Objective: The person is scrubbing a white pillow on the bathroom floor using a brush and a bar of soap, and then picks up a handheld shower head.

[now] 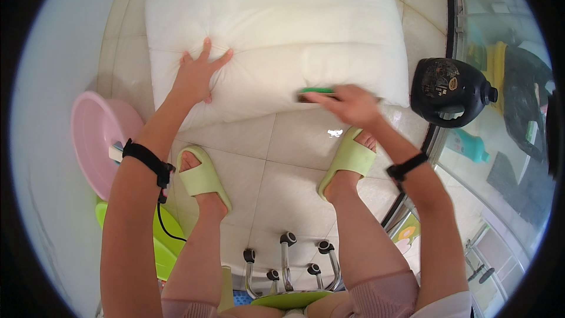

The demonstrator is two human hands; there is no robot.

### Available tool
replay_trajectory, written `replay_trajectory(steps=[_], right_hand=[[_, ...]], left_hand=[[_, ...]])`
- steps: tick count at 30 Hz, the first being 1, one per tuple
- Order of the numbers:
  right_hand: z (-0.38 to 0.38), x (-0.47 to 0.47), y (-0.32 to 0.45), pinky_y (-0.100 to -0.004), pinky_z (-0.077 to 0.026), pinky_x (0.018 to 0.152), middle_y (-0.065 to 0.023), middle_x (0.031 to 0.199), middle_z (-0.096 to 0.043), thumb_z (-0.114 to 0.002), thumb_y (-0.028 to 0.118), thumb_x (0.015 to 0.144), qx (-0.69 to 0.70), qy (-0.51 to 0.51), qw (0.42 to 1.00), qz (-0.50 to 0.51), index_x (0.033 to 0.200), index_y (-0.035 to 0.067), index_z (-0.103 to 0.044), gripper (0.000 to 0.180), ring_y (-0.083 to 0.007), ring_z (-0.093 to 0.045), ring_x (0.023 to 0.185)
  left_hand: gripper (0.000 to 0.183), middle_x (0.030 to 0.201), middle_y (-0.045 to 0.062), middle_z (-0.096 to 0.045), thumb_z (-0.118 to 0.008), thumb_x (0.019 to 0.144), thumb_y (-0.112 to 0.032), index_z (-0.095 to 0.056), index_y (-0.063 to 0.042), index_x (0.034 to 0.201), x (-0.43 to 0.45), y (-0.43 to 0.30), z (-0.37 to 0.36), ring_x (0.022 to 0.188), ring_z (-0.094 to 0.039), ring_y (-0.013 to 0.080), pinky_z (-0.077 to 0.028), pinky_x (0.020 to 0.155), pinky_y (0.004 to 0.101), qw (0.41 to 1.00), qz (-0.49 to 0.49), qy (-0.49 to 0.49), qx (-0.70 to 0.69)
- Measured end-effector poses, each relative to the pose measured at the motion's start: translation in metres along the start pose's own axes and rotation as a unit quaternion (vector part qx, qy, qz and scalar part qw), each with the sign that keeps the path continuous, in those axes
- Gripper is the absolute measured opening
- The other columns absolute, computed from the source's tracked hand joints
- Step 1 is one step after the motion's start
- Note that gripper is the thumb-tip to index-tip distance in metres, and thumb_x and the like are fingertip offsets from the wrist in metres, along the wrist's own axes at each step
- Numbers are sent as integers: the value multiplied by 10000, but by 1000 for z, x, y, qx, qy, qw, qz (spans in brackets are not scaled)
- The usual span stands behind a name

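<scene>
A white quilt (287,26), folded into a thick pad, lies on the tiled floor before me. My left hand (198,70) presses into its left part with the fingers spread, and creases run out from the fingertips. Near the front edge, on the right, my right hand (355,104) grips a scrub brush (315,92) with a green top. Brush and hand are blurred, and the bristles are mostly hidden. The brush is against or just above the quilt's front side; I cannot tell which.
A black detergent jug (441,92) lies at the quilt's right, by a glass door frame (450,31). On the left are a pink basin (95,141) and a green tub (163,243). A wheeled stool (287,269) stands between my legs. Behind the glass is a teal bottle (470,145).
</scene>
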State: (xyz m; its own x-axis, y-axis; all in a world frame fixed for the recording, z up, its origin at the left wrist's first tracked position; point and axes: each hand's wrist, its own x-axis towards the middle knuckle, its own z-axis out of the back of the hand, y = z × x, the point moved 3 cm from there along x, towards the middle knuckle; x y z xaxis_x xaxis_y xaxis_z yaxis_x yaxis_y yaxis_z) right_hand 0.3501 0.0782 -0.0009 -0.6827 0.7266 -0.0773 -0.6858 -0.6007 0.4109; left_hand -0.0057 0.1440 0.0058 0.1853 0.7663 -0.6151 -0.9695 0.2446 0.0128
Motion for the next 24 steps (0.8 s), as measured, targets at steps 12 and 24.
replay_trajectory(steps=[12, 24], right_hand=[[42, -7, -56, -477, -544, 591, -175, 827, -639, -475, 300, 1025, -62, 10, 938, -340, 1539, 366, -312, 544, -354, -661, 678], [-15, 77, 36, -479, -506, 852, -262, 1021, -664, -346, 651, 985, 166, 101, 932, -306, 1380, 232, -570, 618, -430, -634, 990]], left_hand=[[1350, 1667, 124, -129, -917, 451, -45, -252, -478, 1543, -8, -11, 15, 1336, -343, 617, -420, 1108, 528, 999, 21, 14, 23], [1334, 1655, 171, -146, -934, 446, -78, -275, -441, 1548, -5, -11, 7, 1320, -347, 634, -373, 1126, 557, 1000, -12, -22, 4]])
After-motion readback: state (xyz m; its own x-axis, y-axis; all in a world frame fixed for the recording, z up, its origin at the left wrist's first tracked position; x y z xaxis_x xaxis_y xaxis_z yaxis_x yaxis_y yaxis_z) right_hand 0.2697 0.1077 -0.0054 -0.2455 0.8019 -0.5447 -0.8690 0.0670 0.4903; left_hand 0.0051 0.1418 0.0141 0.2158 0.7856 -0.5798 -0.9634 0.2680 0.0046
